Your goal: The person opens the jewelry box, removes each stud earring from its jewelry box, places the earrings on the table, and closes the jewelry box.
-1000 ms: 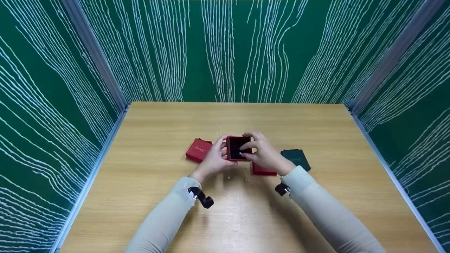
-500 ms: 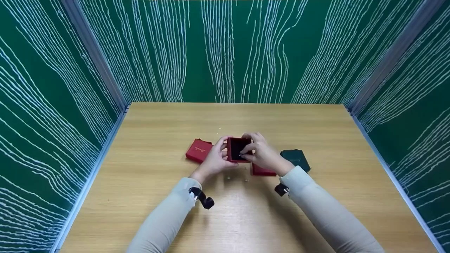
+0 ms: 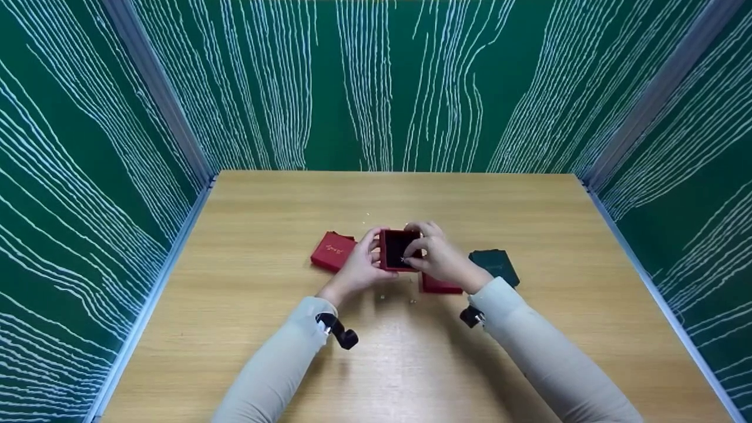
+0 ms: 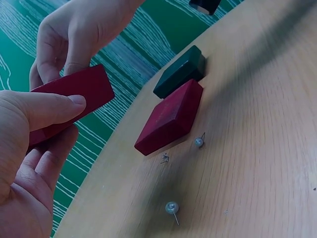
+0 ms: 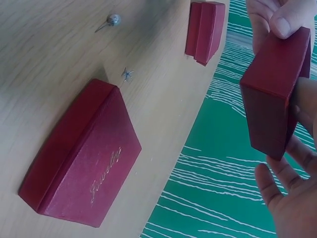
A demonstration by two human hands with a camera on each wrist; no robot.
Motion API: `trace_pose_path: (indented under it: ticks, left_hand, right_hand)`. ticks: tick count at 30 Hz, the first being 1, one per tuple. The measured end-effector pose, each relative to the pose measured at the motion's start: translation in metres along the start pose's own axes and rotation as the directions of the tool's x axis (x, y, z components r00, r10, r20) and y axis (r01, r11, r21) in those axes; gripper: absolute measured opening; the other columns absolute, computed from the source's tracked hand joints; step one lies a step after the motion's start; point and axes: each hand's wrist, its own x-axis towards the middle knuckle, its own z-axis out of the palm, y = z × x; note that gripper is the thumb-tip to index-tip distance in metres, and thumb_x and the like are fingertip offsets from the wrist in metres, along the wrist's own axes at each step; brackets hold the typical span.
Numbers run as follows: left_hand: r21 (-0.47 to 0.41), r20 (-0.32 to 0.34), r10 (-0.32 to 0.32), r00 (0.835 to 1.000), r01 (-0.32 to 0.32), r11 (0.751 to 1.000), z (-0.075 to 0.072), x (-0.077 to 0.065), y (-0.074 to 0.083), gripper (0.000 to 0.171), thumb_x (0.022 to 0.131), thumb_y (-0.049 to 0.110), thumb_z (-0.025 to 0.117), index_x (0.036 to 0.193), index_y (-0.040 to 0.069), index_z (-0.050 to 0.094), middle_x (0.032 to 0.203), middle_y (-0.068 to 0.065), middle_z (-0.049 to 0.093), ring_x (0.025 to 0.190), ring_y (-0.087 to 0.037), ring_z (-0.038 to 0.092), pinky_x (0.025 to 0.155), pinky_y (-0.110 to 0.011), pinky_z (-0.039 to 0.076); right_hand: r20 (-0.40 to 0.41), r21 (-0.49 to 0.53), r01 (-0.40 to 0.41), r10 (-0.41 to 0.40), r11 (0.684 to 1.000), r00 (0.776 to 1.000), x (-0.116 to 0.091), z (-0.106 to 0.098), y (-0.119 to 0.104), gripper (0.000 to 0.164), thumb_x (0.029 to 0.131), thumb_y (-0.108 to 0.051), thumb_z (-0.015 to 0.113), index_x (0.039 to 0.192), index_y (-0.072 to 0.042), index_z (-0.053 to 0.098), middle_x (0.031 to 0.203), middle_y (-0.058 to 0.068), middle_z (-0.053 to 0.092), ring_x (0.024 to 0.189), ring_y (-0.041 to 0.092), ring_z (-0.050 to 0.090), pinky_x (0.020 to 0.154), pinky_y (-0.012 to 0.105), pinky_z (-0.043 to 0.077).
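My left hand [image 3: 358,267] grips a small red jewelry box [image 3: 394,242] by its side, thumb on one face and fingers opposite. Raised above the table, the box shows its black-lined inside in the head view. My right hand [image 3: 443,255] reaches into it, with thumb and index fingertip pinching a tiny shiny stud earring [image 3: 403,259] against the lining. Most of the earring is hidden by the fingertips. In the left wrist view, pearl stud earrings [image 4: 172,207] and a star-shaped stud [image 4: 165,158] lie on the wood below the box.
Right of the hands lies a red box part [image 5: 94,163] lettered "Jewelry" in gold, with a dark green box [image 3: 495,265] beyond it. Another red box [image 3: 333,251] sits left. Tiny bits [image 3: 368,214] lie behind the hands. Green, white-streaked panels [image 3: 364,88] enclose the table.
My right thumb and index fingertip have drawn together over the shiny earring in the box, covering more of it. The left hand and box have barely shifted.
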Motion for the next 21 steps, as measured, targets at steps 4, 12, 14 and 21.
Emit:
trace_pose_path:
  ticks: [4,12,14,21]
  left_hand:
    - [-0.008,0.000,-0.014,1.000,0.014,1.000,0.0011,-0.0002,0.0007,0.102,0.077,-0.026,0.077,0.163,0.002,0.031,0.159,-0.031,0.051,0.136,-0.046,0.065,0.103,-0.041,0.065]
    - [-0.016,-0.002,-0.025,1.000,0.025,1.000,0.0019,0.0000,0.0021,0.103,0.077,-0.028,0.076,0.164,0.001,0.029,0.161,-0.031,0.049,0.136,-0.046,0.065,0.104,-0.040,0.064]
    - [-0.013,0.001,-0.017,1.000,0.017,1.000,0.0019,0.0001,0.0027,0.103,0.076,-0.028,0.076,0.164,0.001,0.030,0.160,-0.031,0.050,0.136,-0.046,0.065,0.104,-0.040,0.065]
    - [-0.005,-0.007,-0.021,1.000,0.021,1.000,0.0006,0.0001,0.0027,0.101,0.077,-0.026,0.077,0.163,0.001,0.032,0.156,-0.030,0.053,0.134,-0.045,0.067,0.104,-0.041,0.065]
  right_hand:
    - [0.009,0.037,-0.036,0.036,0.999,0.999,-0.0004,0.0003,0.0008,0.006,0.095,-0.005,0.081,0.096,-0.009,0.085,0.152,0.017,0.057,0.141,0.040,0.047,0.114,0.059,0.057]
    - [-0.003,0.129,-0.100,0.101,0.987,0.995,-0.0004,0.0011,0.0025,0.006,0.095,-0.006,0.080,0.099,-0.005,0.085,0.153,0.016,0.057,0.141,0.040,0.047,0.112,0.058,0.059]
    - [-0.016,0.158,-0.102,0.106,0.982,0.994,0.0001,0.0011,0.0029,0.006,0.094,-0.006,0.081,0.097,-0.004,0.085,0.152,0.017,0.059,0.140,0.040,0.048,0.114,0.059,0.056]
    - [-0.037,0.214,-0.105,0.116,0.971,0.993,0.0007,-0.0004,0.0056,0.005,0.094,-0.005,0.080,0.094,-0.006,0.085,0.150,0.015,0.060,0.141,0.039,0.047,0.117,0.063,0.051]
